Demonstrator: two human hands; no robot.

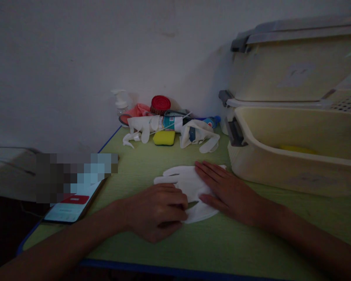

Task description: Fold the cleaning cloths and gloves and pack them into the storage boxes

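Observation:
A white glove (188,178) lies flat on the light green table (210,249), its fingers pointing left. My left hand (159,210) is at its near left side, with curled fingers closed at the glove's thumb; part of the glove is hidden beneath them. Flat on the cuff end rests my right hand (226,191), its fingers stretched out and pointing up and left, holding nothing.
Behind the glove are a yellow sponge (163,138), a red roll (160,104), a pump bottle (121,102) and crumpled whitish gloves (200,134). A lit phone (76,199) lies left. An open cream bin (286,168) stands right, with another bin (275,74) behind it.

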